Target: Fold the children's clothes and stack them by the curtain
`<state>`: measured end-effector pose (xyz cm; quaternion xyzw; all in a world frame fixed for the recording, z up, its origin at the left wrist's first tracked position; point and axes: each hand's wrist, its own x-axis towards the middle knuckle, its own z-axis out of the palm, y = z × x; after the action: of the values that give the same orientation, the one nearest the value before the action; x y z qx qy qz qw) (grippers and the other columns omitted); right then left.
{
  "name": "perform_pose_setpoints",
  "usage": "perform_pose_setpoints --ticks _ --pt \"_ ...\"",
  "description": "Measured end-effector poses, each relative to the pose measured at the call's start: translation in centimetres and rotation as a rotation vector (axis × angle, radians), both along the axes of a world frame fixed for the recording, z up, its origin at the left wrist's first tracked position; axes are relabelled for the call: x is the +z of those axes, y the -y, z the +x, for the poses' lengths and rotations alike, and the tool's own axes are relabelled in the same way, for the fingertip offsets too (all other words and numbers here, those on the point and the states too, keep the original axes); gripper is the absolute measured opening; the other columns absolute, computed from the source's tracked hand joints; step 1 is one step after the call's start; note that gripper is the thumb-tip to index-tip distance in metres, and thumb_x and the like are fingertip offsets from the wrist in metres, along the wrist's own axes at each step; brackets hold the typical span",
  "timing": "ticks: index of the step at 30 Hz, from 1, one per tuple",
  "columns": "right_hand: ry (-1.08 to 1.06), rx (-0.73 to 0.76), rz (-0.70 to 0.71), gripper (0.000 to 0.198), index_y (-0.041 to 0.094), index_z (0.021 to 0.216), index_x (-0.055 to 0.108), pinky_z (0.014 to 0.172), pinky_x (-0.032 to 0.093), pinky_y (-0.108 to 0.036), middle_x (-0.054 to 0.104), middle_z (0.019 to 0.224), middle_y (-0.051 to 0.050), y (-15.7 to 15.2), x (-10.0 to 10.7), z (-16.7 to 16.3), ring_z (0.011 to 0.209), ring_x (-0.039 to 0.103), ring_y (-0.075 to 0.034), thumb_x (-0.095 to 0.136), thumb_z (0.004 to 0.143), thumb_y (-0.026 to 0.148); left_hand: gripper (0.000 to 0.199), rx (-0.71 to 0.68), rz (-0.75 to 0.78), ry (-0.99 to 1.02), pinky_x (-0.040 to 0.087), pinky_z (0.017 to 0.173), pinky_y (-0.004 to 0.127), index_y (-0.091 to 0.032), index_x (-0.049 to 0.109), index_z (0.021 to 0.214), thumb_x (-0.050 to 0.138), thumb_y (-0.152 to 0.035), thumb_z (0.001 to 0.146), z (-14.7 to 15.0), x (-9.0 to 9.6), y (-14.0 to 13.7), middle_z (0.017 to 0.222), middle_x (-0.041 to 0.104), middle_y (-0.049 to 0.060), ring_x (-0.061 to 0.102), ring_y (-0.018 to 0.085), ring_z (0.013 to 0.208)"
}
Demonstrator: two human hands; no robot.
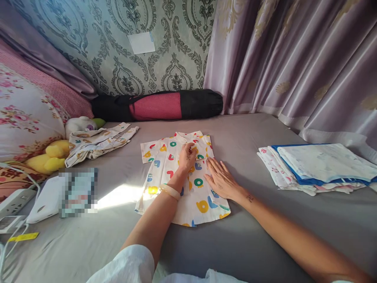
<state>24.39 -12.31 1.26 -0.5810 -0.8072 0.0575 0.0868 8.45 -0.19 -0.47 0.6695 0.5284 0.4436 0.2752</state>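
From the head view, the only one there is, I can see a child-sized shirt [203, 206] laid out beneath both hands, its collar just beyond the left hand [187, 157] and its hem on the near side of the right hand [222, 181]. The right palm is down, fingers spread over the shirt's right edge, most likely so the cloth lies flat and doesn't slide. The left hand is curled, its fingertips bent in toward the cloth below the collar; whether they pinch any fabric I can't tell from here. The left forearm, with a pale bangle [170, 191] at the wrist, crosses the shirt's lower part and hides some of it

The shirt is white, scattered with red, yellow, green and blue figures. Its left sleeve sticks out to the left of the left hand, while the cloth on the other side looks turned inward, with a short edge lying between the two hands. The hem curves, and a few soft creases show

Well to the right of the right hand sits a stack of folded cloths [318, 161], perhaps put there to leave working room. Beyond the left hand, off to its left, lies a rumpled patterned garment [100, 141], loosely heaped
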Motion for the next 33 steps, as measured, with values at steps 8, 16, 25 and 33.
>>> perform_pose_setpoints --ticks 8,16,25,33 --pt "0.066 -0.089 0.049 0.066 0.005 0.153 0.031 0.121 0.017 -0.051 0.026 0.161 -0.016 -3.9 -1.3 0.3 0.149 0.022 -0.026 0.018 0.102 0.044 0.027 -0.013 0.043 -0.009 0.052 0.082 0.031 -0.019 0.063 0.108 0.054 -0.011 0.084 0.2 -0.9 -0.3 0.109 0.058 0.007 0.06 0.015 0.083" --pt "0.081 -0.163 0.016 0.061 0.004 0.151 0.034 0.12 0.017 -0.053 0.027 0.161 -0.016 -8.7 -0.5 -0.2 0.149 0.023 -0.028 0.017 0.102 0.036 0.037 -0.017 0.056 -0.068 0.053 0.092 0.039 -0.018 0.061 0.118 0.054 -0.009 0.083 0.4 -1.8 -0.5 0.131 0.051 0.013 0.059 0.023 0.111" --pt "0.074 -0.336 -0.067 0.061 0.007 0.152 0.03 0.12 0.015 -0.055 0.023 0.162 -0.014 -15.7 -0.7 -0.8 0.149 0.02 -0.027 0.018 0.101 0.037 0.049 -0.053 0.09 -0.091 0.051 0.099 0.045 -0.021 0.056 0.126 0.053 -0.008 0.08 0.4 -2.2 -0.8 0.139 0.047 0.013 0.054 0.027 0.122" --pt "0.043 -0.418 -0.084 0.063 0.009 0.153 0.03 0.12 0.013 -0.054 0.023 0.162 -0.014 -16.5 -0.9 -1.2 0.15 0.017 -0.026 0.02 0.1 0.042 0.046 -0.045 0.141 -0.024 0.048 0.103 0.046 -0.018 0.055 0.122 0.049 -0.005 0.078 0.7 -2.1 -0.9 0.136 0.051 0.014 0.051 0.027 0.127"
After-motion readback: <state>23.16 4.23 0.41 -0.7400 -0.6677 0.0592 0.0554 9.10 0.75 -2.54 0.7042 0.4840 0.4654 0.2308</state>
